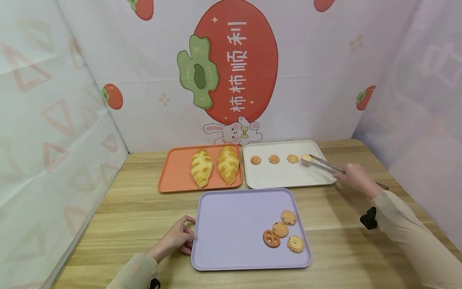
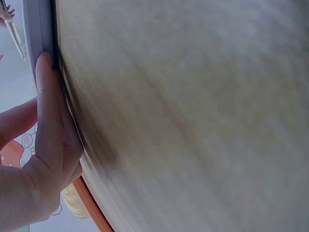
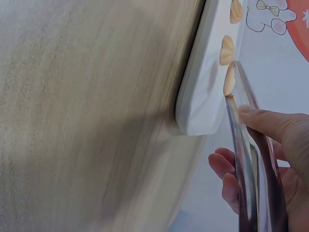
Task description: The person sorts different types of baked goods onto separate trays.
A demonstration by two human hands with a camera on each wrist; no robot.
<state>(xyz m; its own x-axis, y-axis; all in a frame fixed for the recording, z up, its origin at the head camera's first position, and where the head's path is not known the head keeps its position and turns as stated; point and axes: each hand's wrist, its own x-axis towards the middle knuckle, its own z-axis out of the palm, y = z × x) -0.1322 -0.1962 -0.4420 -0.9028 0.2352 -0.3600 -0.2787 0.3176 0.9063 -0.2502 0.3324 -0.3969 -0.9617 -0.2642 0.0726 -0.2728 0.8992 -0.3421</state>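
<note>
Purple tray clear leftward, cookies (four) obstructing right

One table bore three trays: one orange tray, one white tray, one purple tray. There were two loaves, two chip cookies, one pretzel, one ruffled cookie, three piped cookies, one pale cookie, one pair of tongs and two hands. The wall showed one rabbit and five fruits.
</note>
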